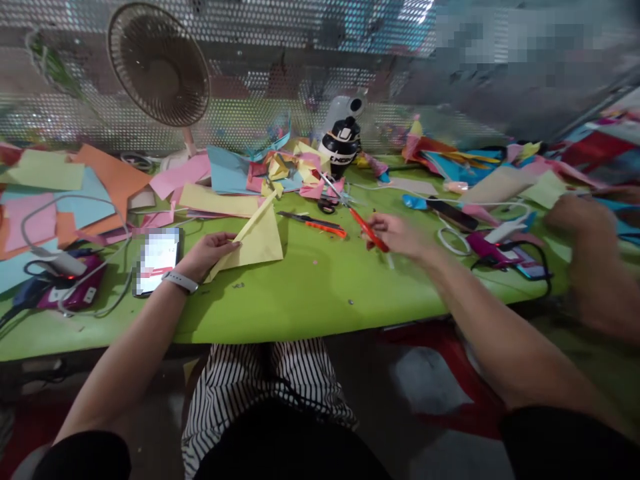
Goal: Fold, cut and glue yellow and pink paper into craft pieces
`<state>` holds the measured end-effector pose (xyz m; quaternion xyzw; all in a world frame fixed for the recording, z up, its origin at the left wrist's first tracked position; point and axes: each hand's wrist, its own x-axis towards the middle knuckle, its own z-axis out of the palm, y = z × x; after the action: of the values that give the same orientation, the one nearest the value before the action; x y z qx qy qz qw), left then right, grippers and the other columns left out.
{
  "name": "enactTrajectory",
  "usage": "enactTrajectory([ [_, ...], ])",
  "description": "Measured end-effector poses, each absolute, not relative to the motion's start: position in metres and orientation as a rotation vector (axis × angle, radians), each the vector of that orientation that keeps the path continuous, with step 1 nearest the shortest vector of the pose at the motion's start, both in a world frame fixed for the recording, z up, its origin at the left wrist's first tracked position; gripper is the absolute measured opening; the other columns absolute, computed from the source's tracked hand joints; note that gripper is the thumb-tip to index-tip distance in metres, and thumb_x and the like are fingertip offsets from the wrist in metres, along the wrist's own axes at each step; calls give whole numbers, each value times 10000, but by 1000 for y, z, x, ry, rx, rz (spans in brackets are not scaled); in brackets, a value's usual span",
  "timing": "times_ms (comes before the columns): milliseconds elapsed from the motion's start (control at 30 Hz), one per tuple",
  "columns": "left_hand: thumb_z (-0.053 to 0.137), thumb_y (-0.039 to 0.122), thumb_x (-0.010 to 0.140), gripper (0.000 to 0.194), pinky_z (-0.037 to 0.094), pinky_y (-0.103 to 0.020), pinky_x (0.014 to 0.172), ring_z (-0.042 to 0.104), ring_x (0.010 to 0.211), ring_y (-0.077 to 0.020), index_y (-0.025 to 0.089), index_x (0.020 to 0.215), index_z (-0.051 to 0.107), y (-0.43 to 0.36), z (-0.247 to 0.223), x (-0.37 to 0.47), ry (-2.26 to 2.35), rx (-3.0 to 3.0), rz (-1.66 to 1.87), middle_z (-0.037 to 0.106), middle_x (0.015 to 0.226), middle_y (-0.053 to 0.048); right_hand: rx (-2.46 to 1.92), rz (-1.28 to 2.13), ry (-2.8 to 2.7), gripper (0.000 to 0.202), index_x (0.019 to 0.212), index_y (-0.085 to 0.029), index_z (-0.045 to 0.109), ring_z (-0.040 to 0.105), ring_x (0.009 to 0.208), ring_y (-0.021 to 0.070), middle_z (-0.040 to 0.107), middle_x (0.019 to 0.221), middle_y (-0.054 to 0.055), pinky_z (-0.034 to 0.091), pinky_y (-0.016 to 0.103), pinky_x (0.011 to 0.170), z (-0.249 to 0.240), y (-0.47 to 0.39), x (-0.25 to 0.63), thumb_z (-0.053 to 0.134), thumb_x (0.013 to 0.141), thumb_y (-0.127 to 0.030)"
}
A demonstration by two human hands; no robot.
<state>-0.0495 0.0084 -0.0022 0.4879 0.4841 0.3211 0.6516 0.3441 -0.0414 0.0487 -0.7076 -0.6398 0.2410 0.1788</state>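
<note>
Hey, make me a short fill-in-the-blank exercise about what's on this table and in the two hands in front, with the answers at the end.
1. The right hand holds an orange tool, while the paper is in the ____ hand.
2. The colour of that paper is ____.
3. The colour of the table is ____.
4. The phone lies to the ____ of the paper.

Missing words: left; yellow; green; left.

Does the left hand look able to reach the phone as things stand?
Probably yes: the phone lies close beside the left hand, with nothing seen on top, though the hand would likely first release the yellow paper.
</note>
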Motion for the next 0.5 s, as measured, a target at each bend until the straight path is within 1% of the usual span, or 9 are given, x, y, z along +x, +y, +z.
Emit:
enactTrajectory([
  [67, 802, 282, 748, 319, 553, -231, 595, 680, 648, -129, 153, 1022, 704, 7, -1, -49, 1075, 1107, 720, 750, 805, -34, -1802, 1034, -1760, 209, 866, -213, 495, 689, 798, 216, 703, 818, 71, 520, 336, 746, 43, -52, 340, 642, 763, -319],
  [133, 801, 277, 749, 312, 551, -230, 594, 678, 651, -130, 153, 1020, 705, 7, 0, -50, 1070, 1105, 710, 749, 808, -33, -1655, 1327, -1704, 317, 880, -211, 514, 687, 814, 213, 711, 841, 64, 516, 339, 761, 39, -61, 333, 721, 704, -375],
  [200, 802, 265, 747, 289, 538, -223, 565, 666, 623, -122, 157, 996, 702, 8, 1, -51, 1094, 1100, 687, 743, 797, -26, -1593, 1523, -1675, 386, 898, -201, 542, 690, 835, 214, 716, 861, 65, 517, 346, 776, 38, -69, 324, 774, 661, -398],
  [300, 800, 237, 746, 232, 517, -218, 527, 647, 577, -117, 161, 931, 683, 11, 0, -53, 1147, 1088, 656, 728, 759, -16, -1612, 1711, -1622, 420, 887, -184, 561, 705, 840, 211, 709, 851, 56, 532, 329, 765, 39, -74, 313, 820, 616, -372],
  [367, 774, 209, 768, 186, 522, -230, 531, 649, 570, -124, 166, 908, 659, 13, 0, -55, 1175, 1062, 666, 720, 740, -13, -1653, 1794, -1555, 423, 856, -183, 547, 704, 728, 186, 689, 778, 33, 528, 282, 653, 38, -74, 308, 827, 604, -373],
  [400, 752, 194, 786, 166, 526, -239, 533, 651, 566, -129, 168, 913, 649, 14, 0, -55, 1193, 1051, 666, 720, 738, -15, -1681, 1808, -1526, 416, 840, -185, 536, 684, 642, 162, 671, 721, 16, 502, 251, 575, 38, -74, 306, 820, 616, -391],
  [433, 728, 180, 804, 156, 527, -248, 533, 651, 558, -134, 169, 936, 645, 14, 1, -55, 1217, 1047, 659, 721, 738, -19, -1705, 1808, -1506, 409, 827, -185, 530, 649, 561, 136, 646, 666, 0, 469, 229, 511, 37, -74, 305, 806, 639, -421],
  [500, 690, 163, 833, 201, 529, -265, 529, 650, 543, -143, 172, 1029, 643, 14, 4, -53, 1268, 1057, 620, 726, 745, -31, -1743, 1805, -1500, 418, 812, -183, 530, 564, 450, 94, 590, 578, -26, 424, 210, 439, 35, -74, 304, 755, 704, -519],
])
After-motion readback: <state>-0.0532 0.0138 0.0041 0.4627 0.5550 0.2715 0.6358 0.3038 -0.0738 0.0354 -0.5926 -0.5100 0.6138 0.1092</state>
